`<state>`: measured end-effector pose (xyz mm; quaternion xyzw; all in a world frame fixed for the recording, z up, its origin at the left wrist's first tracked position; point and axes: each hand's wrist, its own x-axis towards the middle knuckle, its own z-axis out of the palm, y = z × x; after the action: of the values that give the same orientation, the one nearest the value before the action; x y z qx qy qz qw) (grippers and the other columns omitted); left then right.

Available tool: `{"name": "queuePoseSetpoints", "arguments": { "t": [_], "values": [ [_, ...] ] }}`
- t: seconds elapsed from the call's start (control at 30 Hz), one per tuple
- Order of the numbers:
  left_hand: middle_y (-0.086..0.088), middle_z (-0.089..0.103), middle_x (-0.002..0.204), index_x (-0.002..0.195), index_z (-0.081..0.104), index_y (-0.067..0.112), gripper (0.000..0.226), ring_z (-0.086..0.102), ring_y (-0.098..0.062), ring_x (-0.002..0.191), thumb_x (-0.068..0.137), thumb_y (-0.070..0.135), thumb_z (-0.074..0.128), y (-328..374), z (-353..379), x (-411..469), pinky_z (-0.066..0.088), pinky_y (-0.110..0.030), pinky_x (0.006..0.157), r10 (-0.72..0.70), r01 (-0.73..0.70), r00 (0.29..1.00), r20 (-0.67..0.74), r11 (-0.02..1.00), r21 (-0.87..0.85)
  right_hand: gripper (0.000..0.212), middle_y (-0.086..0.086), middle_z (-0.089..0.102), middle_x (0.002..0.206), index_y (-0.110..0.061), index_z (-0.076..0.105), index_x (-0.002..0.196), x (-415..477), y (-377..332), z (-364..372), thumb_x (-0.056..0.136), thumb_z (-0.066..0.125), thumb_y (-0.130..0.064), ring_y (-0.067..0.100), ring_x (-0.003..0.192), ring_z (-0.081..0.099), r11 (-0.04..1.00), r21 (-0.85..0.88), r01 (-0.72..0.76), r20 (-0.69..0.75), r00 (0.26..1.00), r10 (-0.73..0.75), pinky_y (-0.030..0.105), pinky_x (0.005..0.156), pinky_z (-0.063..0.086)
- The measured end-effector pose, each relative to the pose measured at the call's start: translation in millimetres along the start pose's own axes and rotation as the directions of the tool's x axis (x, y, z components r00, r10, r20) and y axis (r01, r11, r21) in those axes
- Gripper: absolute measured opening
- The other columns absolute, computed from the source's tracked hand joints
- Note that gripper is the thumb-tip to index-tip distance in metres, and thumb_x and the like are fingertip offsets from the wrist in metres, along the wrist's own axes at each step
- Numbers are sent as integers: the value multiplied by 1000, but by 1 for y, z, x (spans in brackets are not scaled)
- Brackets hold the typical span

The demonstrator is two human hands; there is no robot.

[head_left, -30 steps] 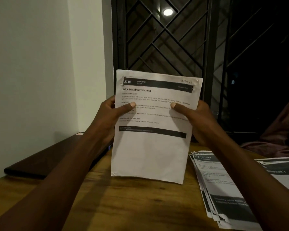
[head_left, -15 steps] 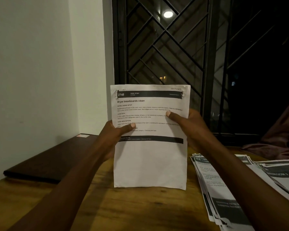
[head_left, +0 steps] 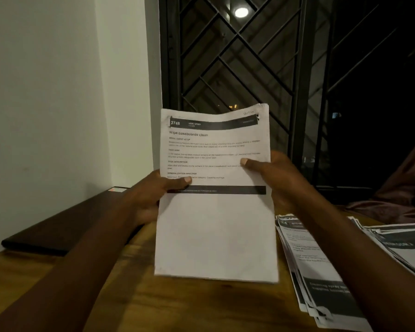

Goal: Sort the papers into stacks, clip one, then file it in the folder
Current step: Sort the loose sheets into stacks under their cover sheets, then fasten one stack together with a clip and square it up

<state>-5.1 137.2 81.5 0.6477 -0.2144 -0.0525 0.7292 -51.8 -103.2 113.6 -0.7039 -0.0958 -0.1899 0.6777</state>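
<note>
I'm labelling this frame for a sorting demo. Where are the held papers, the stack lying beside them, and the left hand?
held papers [head_left: 216,236], head view, blank lower half of front sheet.
stack [head_left: 295,250], head view, printed top sheet, near its left edge.
left hand [head_left: 151,195], head view, around the thumb's base.

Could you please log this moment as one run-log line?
phase: sorting; held papers: upright above table; left hand: grips left edge; right hand: grips right edge; loose papers: on table, right side
</note>
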Motion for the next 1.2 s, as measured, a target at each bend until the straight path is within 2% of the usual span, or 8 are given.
{"name": "queuePoseSetpoints", "arguments": {
  "t": [0.13,0.27,0.43,0.7,0.83,0.97,1.1,1.2],
  "values": [
    [-11,70,121,129,61,14,47,66,-30,113,83,14,67,-8,-8,-4,52,-46,97,-263,263,959,107,965,19,35,15,66,118,-5,61,121,9,33,-11,87,62,-2,34,107,63,937,56,-345,142,931,335,51,97,48],
    [-22,68,119,127,61,4,34,66,-40,110,93,4,59,-55,-10,6,50,-56,97,-309,307,951,5,945,-114,23,17,70,108,-5,66,107,-1,85,-14,87,60,4,34,97,67,865,127,-485,185,869,460,47,84,55],
    [-24,67,121,126,59,3,31,68,-41,103,95,0,53,-99,-7,28,58,-51,84,-276,261,957,-89,954,-151,29,14,68,115,-6,62,118,6,123,-19,89,61,-4,31,103,67,910,89,-404,114,912,394,44,95,51],
    [-17,71,113,118,60,12,29,75,-29,85,93,-3,55,-120,-9,37,61,-35,58,-179,170,982,-57,976,-135,24,-3,70,104,-27,57,109,20,153,-11,89,60,-41,14,93,68,958,80,-275,-117,952,283,36,81,56],
    [-21,68,120,130,54,5,72,73,-33,93,67,15,87,-122,-10,39,61,-37,64,-155,153,988,-7,981,-122,23,-1,70,108,-28,59,112,19,151,-11,92,58,-39,17,98,68,969,125,-212,-128,965,228,42,88,55],
    [-18,72,113,126,56,6,44,74,-31,91,83,3,64,-119,-8,35,62,-39,66,-161,158,987,-13,978,-136,8,-9,70,93,-27,59,99,17,144,-22,91,61,-26,7,81,68,999,-26,-45,-279,960,36,19,63,53],
    [-18,68,122,126,58,14,35,67,-40,108,92,14,61,-120,-10,36,53,-57,91,-178,184,983,45,961,-207,8,-9,71,89,-30,64,86,15,143,-25,86,68,-23,12,84,69,993,-120,-2,-365,930,-42,28,70,57],
    [-18,69,119,129,56,10,37,70,-37,102,92,12,59,-125,-9,40,59,-49,83,-154,146,988,-23,969,-197,12,-4,72,85,-28,66,85,16,140,-25,82,73,-19,16,83,69,997,-77,0,-389,921,-30,37,77,59]
  ]
}}
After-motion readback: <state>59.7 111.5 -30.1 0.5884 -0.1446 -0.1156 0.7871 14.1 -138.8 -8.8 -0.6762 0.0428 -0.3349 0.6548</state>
